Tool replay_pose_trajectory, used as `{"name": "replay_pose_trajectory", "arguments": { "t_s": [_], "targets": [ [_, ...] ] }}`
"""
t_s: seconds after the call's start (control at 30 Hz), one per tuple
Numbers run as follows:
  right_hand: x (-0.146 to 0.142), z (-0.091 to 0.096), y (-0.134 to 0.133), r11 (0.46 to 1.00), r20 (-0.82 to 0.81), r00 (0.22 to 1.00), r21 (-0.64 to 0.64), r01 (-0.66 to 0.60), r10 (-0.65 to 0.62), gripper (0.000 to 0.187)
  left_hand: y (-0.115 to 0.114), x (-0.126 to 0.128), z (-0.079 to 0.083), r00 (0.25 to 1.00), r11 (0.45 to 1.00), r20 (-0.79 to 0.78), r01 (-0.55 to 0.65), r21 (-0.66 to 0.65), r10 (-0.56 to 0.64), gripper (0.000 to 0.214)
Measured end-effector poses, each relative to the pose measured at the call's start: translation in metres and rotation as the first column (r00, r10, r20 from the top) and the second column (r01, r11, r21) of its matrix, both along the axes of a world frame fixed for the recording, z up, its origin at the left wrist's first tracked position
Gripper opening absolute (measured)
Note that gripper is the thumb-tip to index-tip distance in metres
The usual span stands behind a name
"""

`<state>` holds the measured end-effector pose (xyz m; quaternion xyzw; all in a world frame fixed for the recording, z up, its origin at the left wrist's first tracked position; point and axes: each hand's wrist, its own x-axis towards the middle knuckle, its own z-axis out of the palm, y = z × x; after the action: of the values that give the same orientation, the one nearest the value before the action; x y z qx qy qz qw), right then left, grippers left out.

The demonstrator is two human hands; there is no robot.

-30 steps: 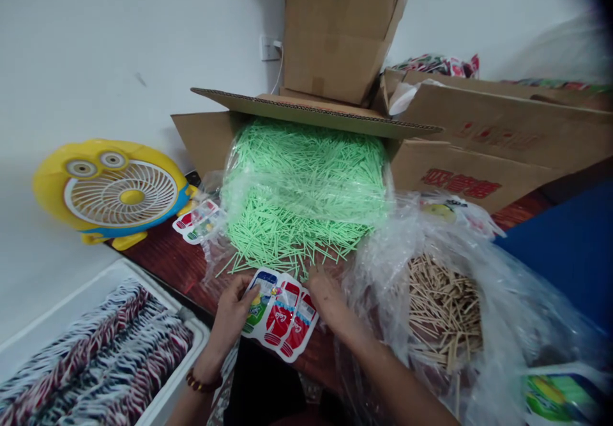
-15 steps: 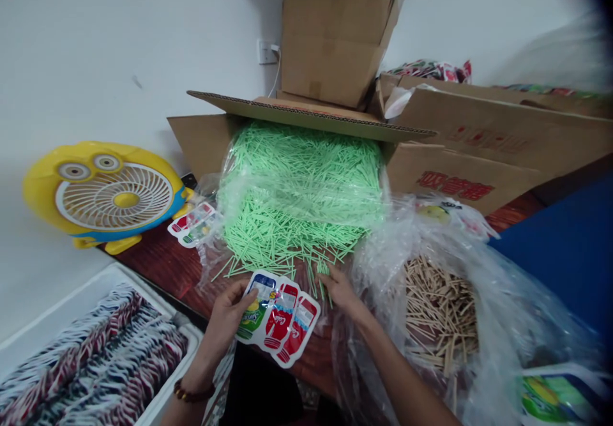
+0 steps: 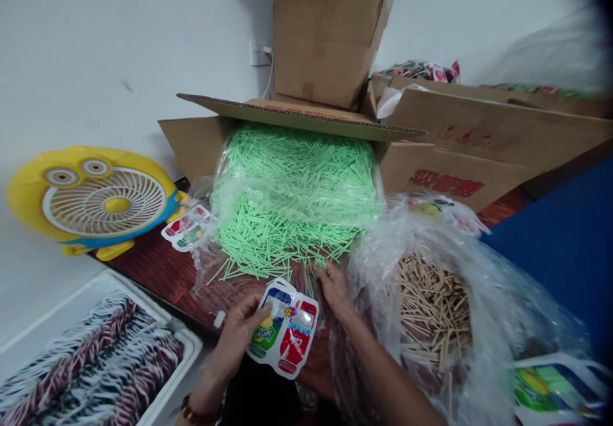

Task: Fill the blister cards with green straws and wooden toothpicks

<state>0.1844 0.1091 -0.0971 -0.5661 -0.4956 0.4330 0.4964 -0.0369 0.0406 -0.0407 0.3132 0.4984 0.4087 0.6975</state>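
Note:
My left hand (image 3: 242, 329) grips flat plastic pouches (image 3: 295, 343) by their left side. They are shaped and printed like green Sprite and red Cola bottles, and look stacked one over another. My right hand (image 3: 334, 290) is closed in a pinch on a few thin green straw candies (image 3: 320, 264), mostly hidden by the fingers. Just beyond both hands, a heap of the same green straw candies (image 3: 297, 177) spills from a plastic-lined carton (image 3: 191, 148) lying on its side. The pouches are apart from the heap, below and left of my right hand.
Brown sticks (image 3: 433, 311) lie in an open clear bag (image 3: 383, 285) at the right. A white bin (image 3: 189, 343) packed with pouches stands lower left. A yellow fan (image 3: 110, 199) and loose pouches (image 3: 186, 227) are at the left. Cartons (image 3: 330, 36) are stacked behind; another pouch (image 3: 550, 387) lies lower right.
The fanned pouches in my left hand have been drawn together and moved slightly right, closer to my right hand. My right hand stays at the heap's near edge. The view has shifted a little.

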Motion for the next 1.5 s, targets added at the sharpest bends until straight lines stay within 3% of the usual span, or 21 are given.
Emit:
{"name": "replay_pose_trajectory", "arguments": {
  "t_s": [0.3,0.5,0.7,0.93,1.07,1.13,1.2,1.27,1.37,1.5],
  "targets": [
    [0.01,0.006,0.003,1.0,0.106,0.994,0.011,-0.001,0.0,0.025,-0.001,0.0,0.004,0.999,0.999,0.028,0.033,0.017,-0.033,0.023],
    [0.004,0.01,-0.008,0.999,0.066,0.998,0.035,0.009,-0.011,0.028,0.006,-0.005,-0.006,0.998,1.0,-0.055,0.004,0.003,-0.003,0.03],
    [0.0,0.012,-0.013,0.999,0.048,0.999,0.025,0.021,-0.022,0.019,0.011,-0.006,-0.006,0.99,0.998,-0.138,-0.017,0.067,0.026,0.026],
    [0.006,0.011,-0.017,0.997,-0.078,0.995,0.04,0.069,-0.066,0.019,0.01,-0.005,-0.004,0.983,0.991,-0.176,-0.029,0.133,0.053,0.026],
    [0.01,0.026,-0.016,0.987,-0.211,0.965,0.002,0.16,-0.156,0.023,0.007,-0.001,0.008,0.983,0.988,-0.181,0.054,0.144,-0.027,0.022],
    [0.011,0.042,-0.017,0.986,-0.4,0.902,-0.043,0.159,-0.163,0.023,0.007,0.005,0.014,0.984,0.986,-0.163,0.096,0.138,-0.073,0.022],
    [0.01,0.059,-0.021,0.99,-0.677,0.723,-0.101,0.098,-0.14,0.02,0.007,0.014,0.019,0.985,0.984,-0.134,0.125,0.124,-0.109,0.022],
    [0.009,0.074,-0.027,0.99,-0.841,0.523,-0.129,0.049,-0.136,0.017,0.007,0.025,0.024,0.986,0.983,-0.079,0.155,0.094,-0.148,0.023],
    [0.006,0.085,-0.038,0.989,-0.916,0.374,-0.148,0.02,-0.145,0.011,0.008,0.039,0.028,0.982,0.982,-0.001,0.187,0.036,-0.187,0.027],
    [0.003,0.089,-0.047,0.981,-0.95,0.26,-0.189,-0.037,-0.174,0.005,0.009,0.048,0.034,0.978,0.978,0.007,0.211,0.001,-0.211,0.027]
  ]
}}
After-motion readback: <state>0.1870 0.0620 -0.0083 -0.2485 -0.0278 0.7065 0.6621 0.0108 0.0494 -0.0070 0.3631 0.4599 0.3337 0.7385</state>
